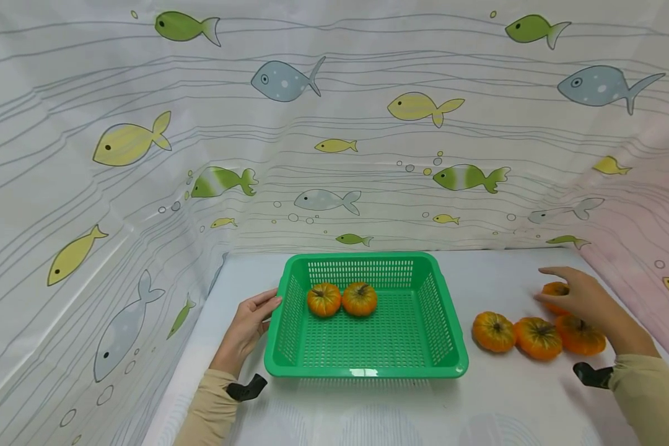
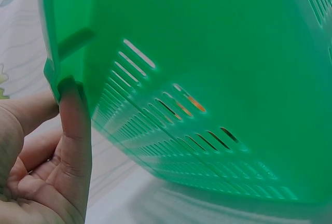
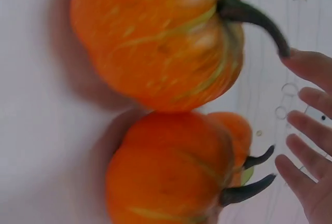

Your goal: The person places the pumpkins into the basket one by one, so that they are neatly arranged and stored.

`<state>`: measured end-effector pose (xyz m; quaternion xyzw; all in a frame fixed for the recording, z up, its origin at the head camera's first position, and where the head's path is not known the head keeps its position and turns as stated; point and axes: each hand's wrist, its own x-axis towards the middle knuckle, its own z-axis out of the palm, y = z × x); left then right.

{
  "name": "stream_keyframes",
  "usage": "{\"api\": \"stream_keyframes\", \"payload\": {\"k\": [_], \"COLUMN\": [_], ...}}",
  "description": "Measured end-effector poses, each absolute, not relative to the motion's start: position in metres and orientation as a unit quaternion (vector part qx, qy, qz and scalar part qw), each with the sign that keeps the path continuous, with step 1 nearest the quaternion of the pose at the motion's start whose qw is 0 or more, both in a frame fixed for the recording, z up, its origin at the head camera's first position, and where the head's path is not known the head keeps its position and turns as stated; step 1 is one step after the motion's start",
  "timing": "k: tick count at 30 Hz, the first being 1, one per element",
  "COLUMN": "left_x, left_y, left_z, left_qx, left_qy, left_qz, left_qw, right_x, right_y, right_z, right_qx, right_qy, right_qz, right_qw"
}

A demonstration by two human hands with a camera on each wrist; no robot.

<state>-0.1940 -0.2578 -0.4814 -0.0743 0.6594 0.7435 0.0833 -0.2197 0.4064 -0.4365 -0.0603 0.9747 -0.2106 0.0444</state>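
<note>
A green plastic basket (image 1: 362, 371) with slotted walls stands on the table, holding two small orange pumpkins, the left one (image 1: 324, 300) beside the right one (image 1: 359, 299). My left hand (image 1: 248, 328) pinches the basket's left rim between thumb and fingers, as the left wrist view also shows on the green wall (image 2: 207, 37). To the right, my right hand (image 1: 588, 300) hovers above several more pumpkins (image 1: 537, 338), fingers spread and partly covering the rearmost pumpkin (image 1: 555, 296). In the right wrist view, a pumpkin (image 3: 161, 37) with a dark curved stem is near the right hand (image 3: 311, 125).
A white table (image 1: 396, 409) lies under everything. Behind and at both sides rises a pale sheet (image 1: 290, 167) printed with fish and wavy lines. One pumpkin (image 1: 494, 331) sits closest to the basket's right side.
</note>
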Motion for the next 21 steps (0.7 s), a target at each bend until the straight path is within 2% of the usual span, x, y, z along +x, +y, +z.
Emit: {"api": "stream_keyframes", "payload": {"k": [6,21], "left_x": [-0.194,-0.193], "left_y": [-0.258,-0.259], "left_z": [-0.482,-0.482], "left_qx": [-0.073,-0.06], "left_qy": [0.661,0.658], "left_qz": [0.743,0.746], "left_qw": [0.081,0.086], "right_x": [-0.219,-0.21], "right_y": [0.428,0.45], "right_z": [-0.45,-0.464], "right_qx": [-0.033,0.032], "right_qy": [0.973,0.963], "right_qz": [-0.226,-0.247], "right_qw": [0.043,0.106]}}
